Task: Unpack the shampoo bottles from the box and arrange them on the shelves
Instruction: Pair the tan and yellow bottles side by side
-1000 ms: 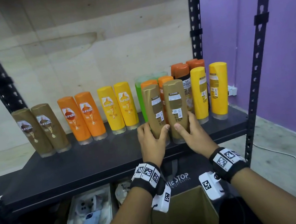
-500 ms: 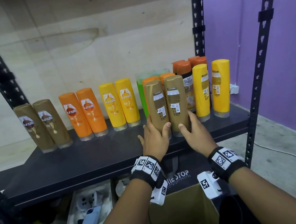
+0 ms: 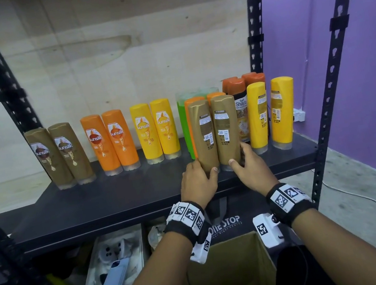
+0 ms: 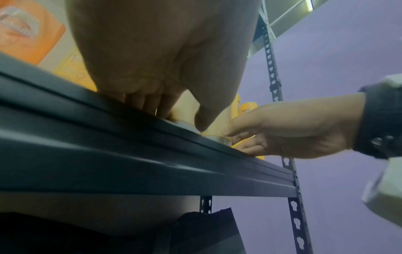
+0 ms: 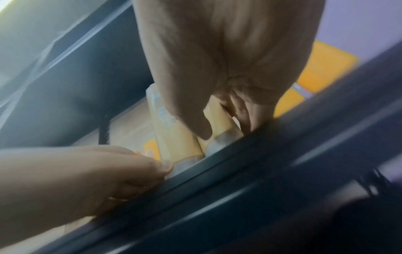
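Two gold-brown shampoo bottles stood side by side and touching on the dark shelf (image 3: 117, 198), caps down and back labels facing the camera. The left hand (image 3: 197, 182) gripped the left gold bottle (image 3: 203, 135) low down, thumb curled across its front near the base and fingers wrapped round its far side. The right hand (image 3: 251, 169) gripped the right gold bottle (image 3: 226, 129) in the same way, thumb on the front and fingers behind its right edge. The wrist views were blurred, so whether the clear caps sat fully flat on the shelf could not be told, though both appeared to meet its surface. Directly behind the pair stood a green bottle (image 3: 185, 128) and two orange-topped ones, mostly hidden. To the right stood two yellow bottles (image 3: 258, 116) with their labels turned outward, and behind them dark bottles with orange caps (image 3: 237, 85). Along the back row to the left stood a yellow pair (image 3: 155, 130), an orange pair (image 3: 110, 142) and a brown pair (image 3: 59, 155), all upright. Below the shelf edge an open cardboard box (image 3: 229, 271) sat between the forearms.
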The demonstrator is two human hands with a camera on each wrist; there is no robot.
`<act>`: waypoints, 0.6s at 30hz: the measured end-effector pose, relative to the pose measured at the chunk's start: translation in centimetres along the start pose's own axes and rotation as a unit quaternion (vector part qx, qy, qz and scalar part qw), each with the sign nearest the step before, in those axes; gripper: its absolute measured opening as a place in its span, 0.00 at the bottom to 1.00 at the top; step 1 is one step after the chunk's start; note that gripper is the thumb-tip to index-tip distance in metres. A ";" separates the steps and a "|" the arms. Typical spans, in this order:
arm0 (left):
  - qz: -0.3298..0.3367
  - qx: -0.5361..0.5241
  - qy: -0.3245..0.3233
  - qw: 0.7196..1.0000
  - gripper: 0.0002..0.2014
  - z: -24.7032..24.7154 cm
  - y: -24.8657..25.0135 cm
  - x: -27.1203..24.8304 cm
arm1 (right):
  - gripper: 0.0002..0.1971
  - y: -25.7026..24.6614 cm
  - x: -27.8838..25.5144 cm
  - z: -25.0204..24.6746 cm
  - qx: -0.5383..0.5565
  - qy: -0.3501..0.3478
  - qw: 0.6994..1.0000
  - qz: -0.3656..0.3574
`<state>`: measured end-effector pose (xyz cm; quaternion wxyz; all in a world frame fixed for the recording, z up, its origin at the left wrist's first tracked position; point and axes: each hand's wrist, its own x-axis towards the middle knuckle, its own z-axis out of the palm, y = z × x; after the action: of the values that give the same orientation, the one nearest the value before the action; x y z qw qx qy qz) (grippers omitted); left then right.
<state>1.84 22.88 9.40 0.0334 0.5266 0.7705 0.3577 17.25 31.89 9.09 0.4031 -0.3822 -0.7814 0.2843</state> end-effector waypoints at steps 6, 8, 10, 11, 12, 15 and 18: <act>0.058 0.136 -0.019 0.989 0.23 -1.3 -0.5 -2.7 | 0.28 -0.9 0.1 -2.2 -0.157 -0.093 0.983 0.012; 0.056 0.126 -0.016 0.990 0.21 -1.7 0.2 -3.3 | 0.25 -1.2 0.0 -3.0 -0.165 -0.084 0.983 0.009; 0.063 0.104 -0.011 0.993 0.19 -2.2 1.2 -3.5 | 0.27 -1.4 -0.4 -3.7 -0.176 -0.074 0.981 0.011; 0.067 0.091 -0.009 0.994 0.19 -2.4 1.7 -3.6 | 0.27 -1.4 -0.7 -4.0 -0.184 -0.074 0.980 0.010; 0.069 0.079 -0.005 0.994 0.19 -2.6 2.1 -3.5 | 0.27 -1.4 -1.0 -4.4 -0.190 -0.076 0.979 0.007; 0.079 0.037 0.000 0.996 0.18 -2.6 3.8 -3.2 | 0.23 -0.8 -1.9 -5.7 -0.192 -0.076 0.978 0.007; 0.107 0.006 -0.010 0.994 0.16 -1.7 5.9 -2.9 | 0.19 -0.5 -2.3 -7.3 -0.194 -0.054 0.980 0.001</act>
<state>7.02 20.69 13.18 -0.0004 0.6101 0.7112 0.3493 24.15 30.71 12.30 0.2781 -0.4379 -0.8419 0.1484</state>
